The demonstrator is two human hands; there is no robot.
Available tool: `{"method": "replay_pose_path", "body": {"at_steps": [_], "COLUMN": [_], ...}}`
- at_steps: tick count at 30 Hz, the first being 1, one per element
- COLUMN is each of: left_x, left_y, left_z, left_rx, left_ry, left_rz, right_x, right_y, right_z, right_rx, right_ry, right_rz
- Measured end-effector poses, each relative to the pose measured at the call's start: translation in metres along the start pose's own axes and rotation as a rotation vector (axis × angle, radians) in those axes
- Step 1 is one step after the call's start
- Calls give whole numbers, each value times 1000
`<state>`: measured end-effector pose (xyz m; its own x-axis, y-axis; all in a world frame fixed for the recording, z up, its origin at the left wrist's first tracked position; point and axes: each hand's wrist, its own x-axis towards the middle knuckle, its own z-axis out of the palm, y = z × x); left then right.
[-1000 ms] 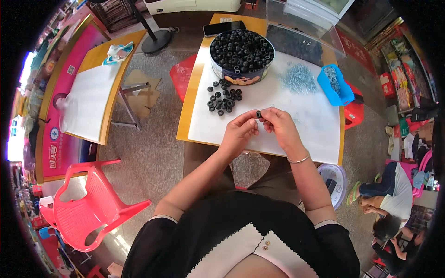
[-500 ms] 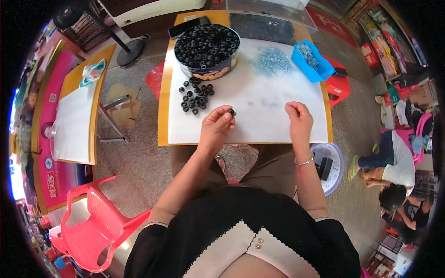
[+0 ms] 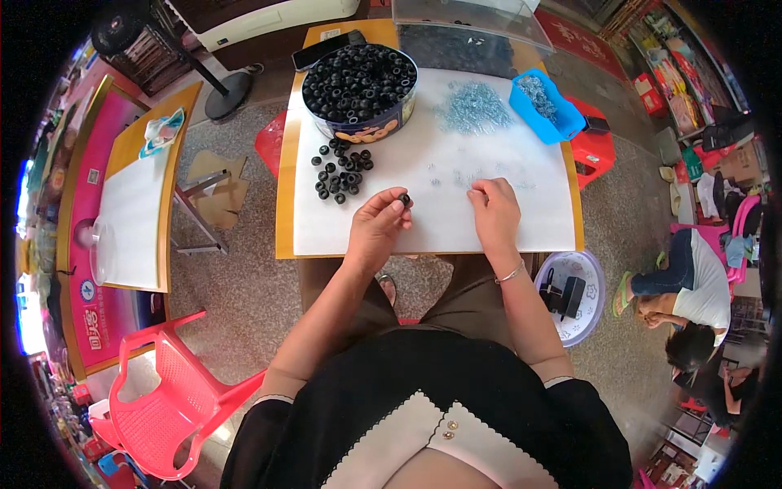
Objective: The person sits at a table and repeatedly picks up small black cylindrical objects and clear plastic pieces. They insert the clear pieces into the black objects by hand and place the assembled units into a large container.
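Note:
Between the thumb and fingertips of my left hand (image 3: 376, 228) is a small black ring-shaped piece (image 3: 404, 198), its hole showing. My right hand (image 3: 496, 218) has its fingers pinched together just above the white tabletop (image 3: 440, 232); whatever they hold, if anything, is too small to make out. Several loose black pieces (image 3: 342, 175) of the same kind lie to the left, in front of a round tub (image 3: 366, 130) heaped with more. Small shiny clear-blue bits (image 3: 479, 108) are spread at the far right of the sheet, and a few faint ones lie near my right fingertips.
A blue plastic bin (image 3: 562, 129) with more shiny bits stands at the table's right edge. Behind the tub lies a dark phone (image 3: 326, 50). A pink chair (image 3: 167, 403) is at left, a white basin (image 3: 588, 322) below right. Another person (image 3: 696, 277) sits farther right.
My right hand has moved left along the tabletop, closer to my left hand, fingers still pinched. My left hand keeps the black piece in nearly the same place.

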<state>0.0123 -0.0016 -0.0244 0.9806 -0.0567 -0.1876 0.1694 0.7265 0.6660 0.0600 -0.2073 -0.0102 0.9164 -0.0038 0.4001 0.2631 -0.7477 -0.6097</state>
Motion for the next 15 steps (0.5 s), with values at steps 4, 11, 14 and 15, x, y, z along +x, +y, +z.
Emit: {"method": "replay_pose_path", "body": {"at_steps": [4,11,14,15], "left_x": [1,-1,-2,-1], "left_y": [-1,5,5,4], "left_z": [0,3,0,-1], "left_rx": [-4,-13,11,-11], "left_ry": [-20,-14,-35,-36], "left_rz": [1,-96,-109,-116], "right_x": [0,-9,-13,-13], "right_y": [0,-47,-68,-70], "right_z": [2,-5,-4,-2], "right_rx": [58,542,551,552], "right_ry": [17,-217,-273,-270], "right_rz": [2,196,95,64]}}
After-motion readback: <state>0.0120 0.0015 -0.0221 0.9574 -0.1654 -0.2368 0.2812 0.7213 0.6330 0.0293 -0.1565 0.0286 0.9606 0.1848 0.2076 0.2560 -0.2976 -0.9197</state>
